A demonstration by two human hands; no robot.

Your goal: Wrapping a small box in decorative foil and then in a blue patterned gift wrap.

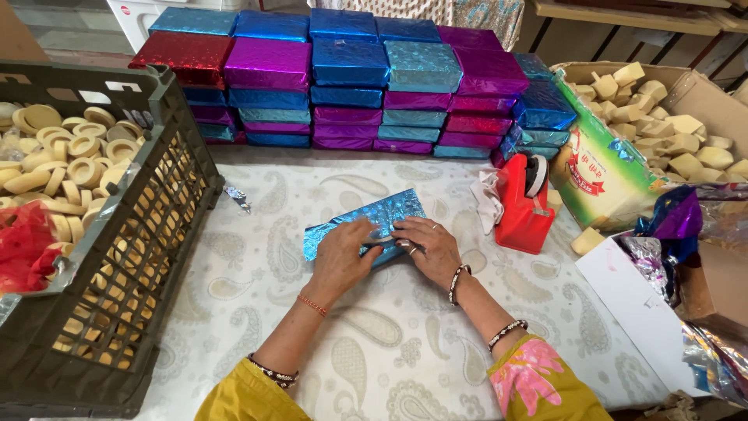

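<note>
A small box wrapped in shiny blue foil (374,214) lies on the paisley-patterned table cover (374,351), in the middle of the view. My left hand (341,256) presses on its near left part with the fingers bent over the foil. Beside it, my right hand (428,245) lies flat on the near right part, fingers pointing left along a fold. The two hands almost touch at the fingertips. The near edge of the box is hidden under them.
Stacks of foil-wrapped boxes (351,78) in blue, purple and red line the back. A dark plastic crate (117,257) of pale round pieces stands at left. A red tape dispenser (523,206), a cardboard box (686,93) of pale blocks and loose foil sheets (686,226) are at right.
</note>
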